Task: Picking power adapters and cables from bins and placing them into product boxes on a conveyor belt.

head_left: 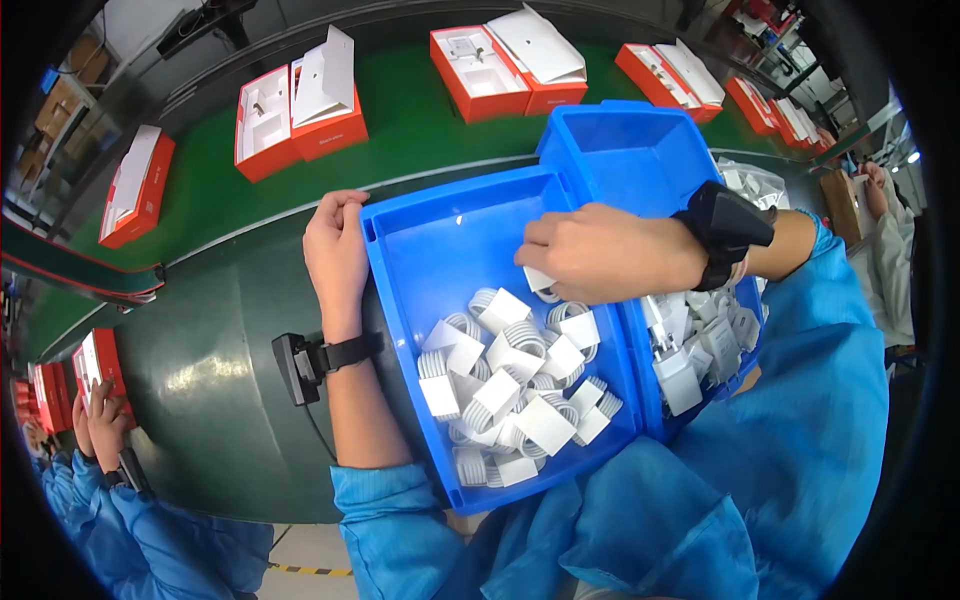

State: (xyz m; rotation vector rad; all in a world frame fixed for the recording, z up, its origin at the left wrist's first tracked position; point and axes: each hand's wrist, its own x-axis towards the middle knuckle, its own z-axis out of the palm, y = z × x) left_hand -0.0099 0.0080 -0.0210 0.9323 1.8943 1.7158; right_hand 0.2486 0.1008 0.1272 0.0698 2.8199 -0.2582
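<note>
In the head view I see the right hand pinching a white-banded cable coil over the blue bin, beyond its heaped coils. The left hand rests at the bin's far-left corner, seemingly steadying it; whether it grips, I cannot tell.

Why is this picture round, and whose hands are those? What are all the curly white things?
There's no robot here, just a person. A wide fisheye camera on their head looks down, so edges bend. Their left hand rests at the corner of a blue bin. Their right hand has a coiled cable in its grip. The curly things are more coiled white cables with white bands. What look like plug adapters lie in blue plastic to the right. Red boxes sit on the green surface beyond. Another person's hands show at left.
</note>
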